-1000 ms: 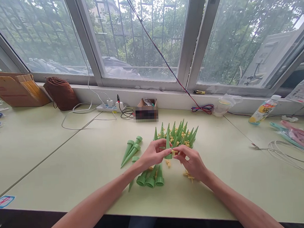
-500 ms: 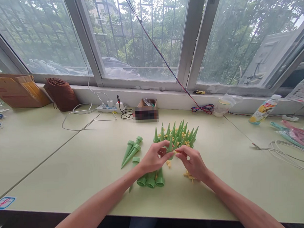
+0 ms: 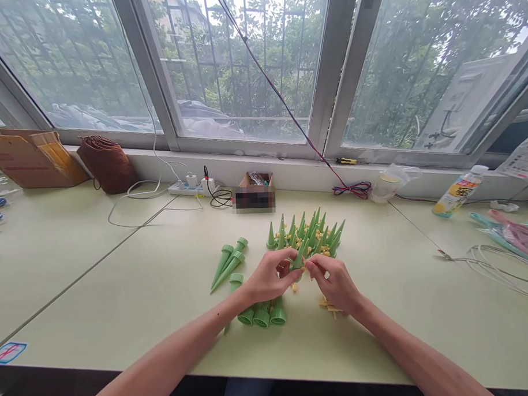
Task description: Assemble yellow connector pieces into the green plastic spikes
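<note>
The pale desk [image 3: 141,283] bears a cluster of upright green spikes [image 3: 303,224]. Near it the left hand [image 3: 269,276] grips a single spike [image 3: 299,260], point upward, while the right hand [image 3: 336,279] is closed, thumb and finger meeting at that spike's side; anything between them is too small to tell. Yellow pieces [image 3: 335,310] lie on the desk beneath the right hand.

Held green spike [image 3: 298,261] (slim, pointed) leans, tip up.

Blue-bordered sticker [image 3: 9,352], red sign [image 3: 10,350] unclear, bottle label [image 3: 459,193], lettering illegible
</note>
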Demonstrator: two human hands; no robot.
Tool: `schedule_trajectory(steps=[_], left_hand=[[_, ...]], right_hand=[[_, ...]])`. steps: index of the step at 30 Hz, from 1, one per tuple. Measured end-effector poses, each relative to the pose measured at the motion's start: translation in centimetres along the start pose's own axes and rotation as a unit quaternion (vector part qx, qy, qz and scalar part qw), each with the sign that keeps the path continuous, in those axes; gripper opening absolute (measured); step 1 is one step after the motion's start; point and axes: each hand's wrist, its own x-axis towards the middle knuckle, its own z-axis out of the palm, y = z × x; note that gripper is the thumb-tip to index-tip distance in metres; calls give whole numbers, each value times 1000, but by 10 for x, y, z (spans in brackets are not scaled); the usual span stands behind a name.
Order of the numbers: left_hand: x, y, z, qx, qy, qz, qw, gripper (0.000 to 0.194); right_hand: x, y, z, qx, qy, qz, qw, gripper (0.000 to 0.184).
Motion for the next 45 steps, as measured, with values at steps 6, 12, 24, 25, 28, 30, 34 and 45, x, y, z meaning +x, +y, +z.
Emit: schedule_trajectory(steps=[6, 12, 24, 25, 28, 30, 34, 45], left_hand=[[2, 2, -4, -103, 12, -52, 993, 24], [3, 1, -6, -140, 9, -83, 987, 21], [0, -3, -3, -33, -9, -49, 998, 24], [-1, -5, -2, -22, -8, -41, 999, 23], [-1, -7, -2, 3, -3, -22, 1000, 22], [-1, -8, -3, 7, -2, -17, 1000, 22], [-1, -7, -3, 12, -7, -14, 1000, 21], [1, 0, -3, 4, 7, 16, 1000, 27]], right_hand=[[0, -5, -3, 27, 2, -17, 1000, 18], [-2, 2, 0, 1, -24, -46, 999, 15], [0, 7, 1, -35, -28, -93, 995, 21], [0, 7, 1, -38, -34, -95, 994, 22], [0, 6, -1, -37, -47, -98, 993, 25], [0, 5, -2, -31, -51, -90, 994, 26], [0, 5, -2, -25, -66, -65, 995, 30], [-1, 2, 0, 31, -97, -8, 995, 42]])
